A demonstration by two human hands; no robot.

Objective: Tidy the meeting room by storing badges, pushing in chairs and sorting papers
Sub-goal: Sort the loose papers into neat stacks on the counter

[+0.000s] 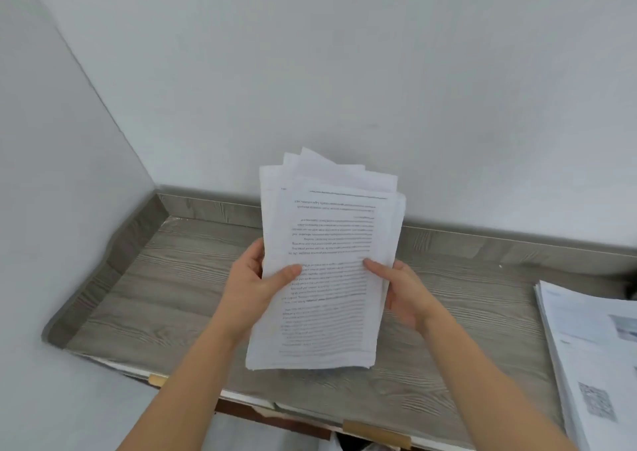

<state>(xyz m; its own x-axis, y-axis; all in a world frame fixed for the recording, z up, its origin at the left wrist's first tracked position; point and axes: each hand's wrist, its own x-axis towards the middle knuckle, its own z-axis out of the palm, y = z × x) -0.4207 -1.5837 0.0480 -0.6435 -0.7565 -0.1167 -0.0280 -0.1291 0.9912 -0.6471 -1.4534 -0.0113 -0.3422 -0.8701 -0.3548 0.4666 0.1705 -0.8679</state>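
Note:
A stack of printed white papers stands nearly upright in the middle of the view, its lower edge resting on or just above the grey wood-grain shelf. The text on the top sheet is upside down. The sheets are uneven at the top, with several corners fanning out. My left hand grips the stack's left edge, thumb on the front. My right hand holds the right edge, thumb on the front and fingers behind.
A second pile of printed papers lies flat at the shelf's right end. White walls meet in a corner at the left. The shelf has a raised grey back lip and a worn front edge with tape patches.

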